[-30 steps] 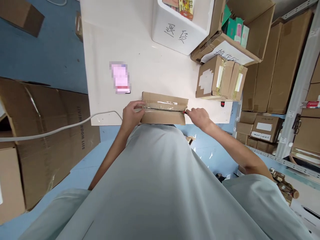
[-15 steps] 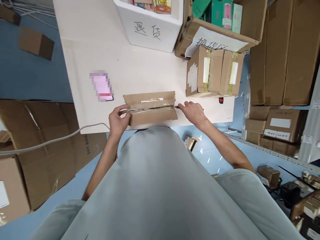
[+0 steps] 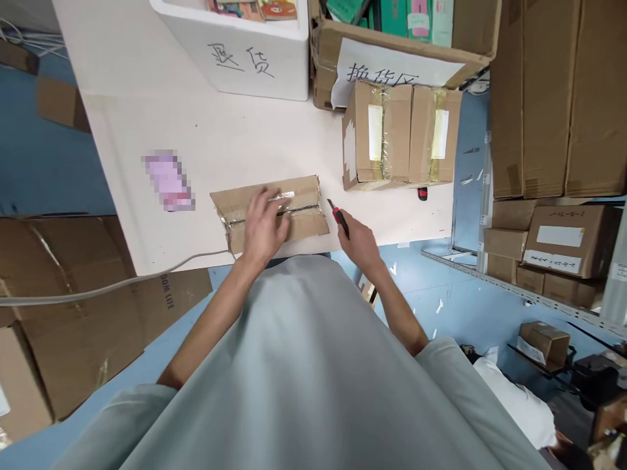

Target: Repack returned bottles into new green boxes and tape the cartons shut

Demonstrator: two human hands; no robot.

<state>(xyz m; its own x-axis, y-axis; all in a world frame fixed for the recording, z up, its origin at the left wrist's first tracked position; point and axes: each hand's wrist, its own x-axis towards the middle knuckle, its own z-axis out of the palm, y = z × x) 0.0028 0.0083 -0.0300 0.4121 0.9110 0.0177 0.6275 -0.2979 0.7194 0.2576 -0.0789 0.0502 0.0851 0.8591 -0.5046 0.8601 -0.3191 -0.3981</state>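
A long cardboard box (image 3: 306,227) lies near the front edge of the white table (image 3: 161,117). Its top is slit along the middle seam, with clear tape at both ends. My left hand (image 3: 264,225) is over the box's top with fingers spread, covering part of the seam and of a small white label. Just right of the box, my right hand (image 3: 358,241) is closed round a red and black utility knife (image 3: 339,219), whose blade points up and left, apart from the cardboard.
Two taped cartons (image 3: 398,134) stand at the right, below an open carton (image 3: 392,49) of green packages. A white foam bin (image 3: 264,65) is at the back. A pixelated phone-like thing (image 3: 169,179) lies left. A grey cable (image 3: 112,285) crosses the table's front left edge.
My left hand has moved from the box's left end onto its middle. My right hand has drawn the knife away from the right end of the seam. The view has shifted to the right.
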